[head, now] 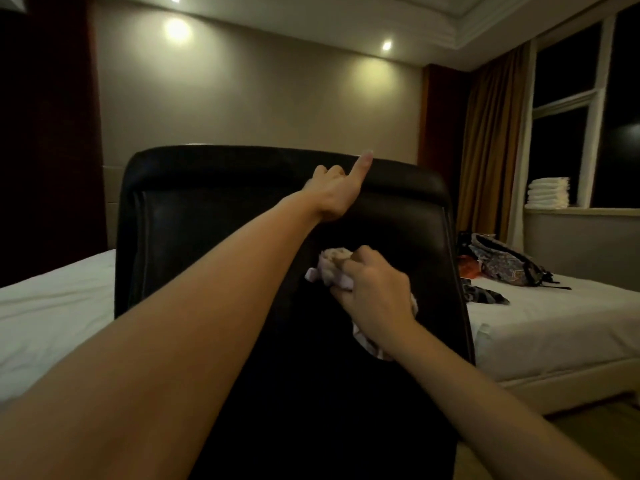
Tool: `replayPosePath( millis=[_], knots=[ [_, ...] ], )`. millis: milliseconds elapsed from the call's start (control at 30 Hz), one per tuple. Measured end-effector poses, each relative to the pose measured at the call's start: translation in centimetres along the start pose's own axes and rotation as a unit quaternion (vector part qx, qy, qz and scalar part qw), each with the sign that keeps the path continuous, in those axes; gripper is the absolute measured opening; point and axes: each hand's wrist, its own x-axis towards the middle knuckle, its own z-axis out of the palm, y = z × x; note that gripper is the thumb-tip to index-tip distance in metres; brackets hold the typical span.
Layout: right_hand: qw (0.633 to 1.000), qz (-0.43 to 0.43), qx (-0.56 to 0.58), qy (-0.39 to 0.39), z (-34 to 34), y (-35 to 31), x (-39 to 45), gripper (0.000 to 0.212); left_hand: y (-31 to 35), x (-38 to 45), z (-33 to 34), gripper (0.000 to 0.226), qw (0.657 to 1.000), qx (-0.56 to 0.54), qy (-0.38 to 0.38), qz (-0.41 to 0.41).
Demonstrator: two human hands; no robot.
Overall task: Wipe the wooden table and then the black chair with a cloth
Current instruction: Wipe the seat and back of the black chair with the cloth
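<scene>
Your right hand [375, 289] bunches the cloth [332, 270] against the middle of the chair [207, 216] back; your left hand [334, 194] grips the chair's top edge, thumb sticking up. A bed [540, 317] lies behind the chair.

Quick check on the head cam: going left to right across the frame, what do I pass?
Bed → black chair → left hand gripping the chair's top edge → right hand pressing the cloth to the backrest → backpack on the bed → folded towels on the windowsill.
</scene>
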Motion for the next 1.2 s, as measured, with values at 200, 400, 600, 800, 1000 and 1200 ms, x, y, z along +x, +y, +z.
replayPosePath(
  millis=[200,400,600,800,1000,1200],
  knots=[
    [0.98,0.155,0.049,0.11,-3.6,2.5,4.7,0.021,0.4,-1.7,-1.2,0.058,0.997,-0.018,-0.06,0.051],
    [0.974,0.17,0.016,0.149,-5.6,4.7,7.7,0.032,-7.6,-4.3,-3.0,0.037,0.976,0.031,0.167,0.139],
    [0.98,0.16,-0.056,0.103,-3.2,1.4,7.3,0.031,-13.1,-7.0,-1.5,0.042,0.939,0.123,0.27,0.175],
    [0.999,0.021,-0.027,-0.008,0.5,-5.0,1.6,0.035,-12.6,-6.4,-1.8,0.043,0.949,0.017,0.268,0.169],
    [0.998,0.044,-0.037,0.031,-3.2,-0.3,7.7,0.026,-12.6,-6.5,-2.4,0.047,0.95,-0.004,0.235,0.203],
    [0.991,0.081,-0.021,0.105,1.0,-5.3,7.4,0.03,-13.5,-6.3,-2.7,0.049,0.954,-0.032,0.222,0.197]
  ],
)
